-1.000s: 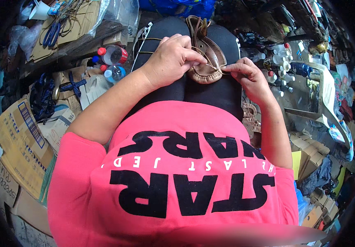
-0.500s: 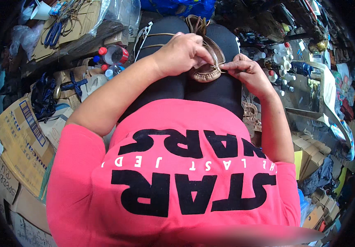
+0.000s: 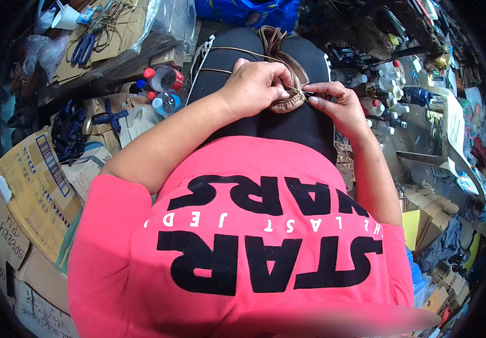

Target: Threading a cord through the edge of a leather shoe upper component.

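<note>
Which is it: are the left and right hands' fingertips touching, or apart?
Apart. In the head view, the brown leather shoe shows in the gap between left hand and right hand.

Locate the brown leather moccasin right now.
At the head view's upper centre, the brown leather moccasin is over the black trousers, between the left hand and right hand, just beyond the pink shirt.

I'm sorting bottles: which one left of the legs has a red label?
The upper, clear bottle; the blue bottle just below it shows no red label.
</note>
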A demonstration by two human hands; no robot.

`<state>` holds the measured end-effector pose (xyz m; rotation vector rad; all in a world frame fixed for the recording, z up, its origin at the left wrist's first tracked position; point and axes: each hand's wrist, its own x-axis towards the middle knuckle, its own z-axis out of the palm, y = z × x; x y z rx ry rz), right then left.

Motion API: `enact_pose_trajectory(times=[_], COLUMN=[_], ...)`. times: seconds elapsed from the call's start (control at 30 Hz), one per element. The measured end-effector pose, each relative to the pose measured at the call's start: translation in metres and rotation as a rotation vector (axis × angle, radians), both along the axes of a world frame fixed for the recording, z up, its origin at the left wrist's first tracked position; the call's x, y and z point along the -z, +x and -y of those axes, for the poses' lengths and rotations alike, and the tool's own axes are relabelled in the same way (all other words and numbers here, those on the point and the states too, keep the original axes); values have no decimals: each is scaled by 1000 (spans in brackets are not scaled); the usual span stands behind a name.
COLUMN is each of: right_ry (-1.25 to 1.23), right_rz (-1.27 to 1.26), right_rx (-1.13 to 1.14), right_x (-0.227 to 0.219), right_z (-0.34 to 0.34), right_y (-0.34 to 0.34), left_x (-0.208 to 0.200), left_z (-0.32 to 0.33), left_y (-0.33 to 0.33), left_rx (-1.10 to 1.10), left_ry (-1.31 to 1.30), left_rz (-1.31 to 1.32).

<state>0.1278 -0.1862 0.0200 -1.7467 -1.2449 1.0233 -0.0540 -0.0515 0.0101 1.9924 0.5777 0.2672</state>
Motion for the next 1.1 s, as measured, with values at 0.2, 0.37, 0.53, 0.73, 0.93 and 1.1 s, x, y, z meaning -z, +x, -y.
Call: enact_pose_trajectory(times=[0.2,0.37,0.53,0.73,0.93,1.1], right_ry=[-73,38,18,-32,45,-121], right_rz=[-117,-29,-240,-180,-118,196], right_rx=[17,-89,30,29,84,64], right_x=[-8,-6,6,-1,-26,4], right_z=[-9,-8,4,26,21,17], right_y=[-3,8,24,27,54,62], left_x=[-3,-20,-18,-18,-26,-16], left_z=[1,-8,-12,-5,-7,-4], left_y=[10,8,-1,11,11,9], left_rx=[99,261,251,271,465,455], left_ry=[69,513,450,316,461,494], left_rz=[2,43,-17,-54,-17,71])
